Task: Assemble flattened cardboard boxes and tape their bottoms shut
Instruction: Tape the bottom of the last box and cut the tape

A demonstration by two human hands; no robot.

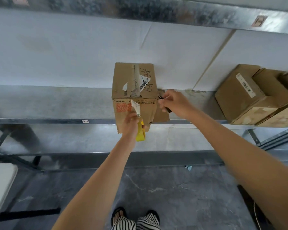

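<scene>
A grey metal shelf (56,103) carries a worn brown cardboard box (133,80) at its middle, overhanging the near edge, with more brown boxes (239,97) to the right. The left hand (130,123) grips a yellow tape dispenser (140,133) against the box's near face. The right hand (176,102) has its fingers curled round a slim black tool (168,110) beside the box's right side.

box (134,90) on shelf (56,103) — boxes (249,97) right
</scene>
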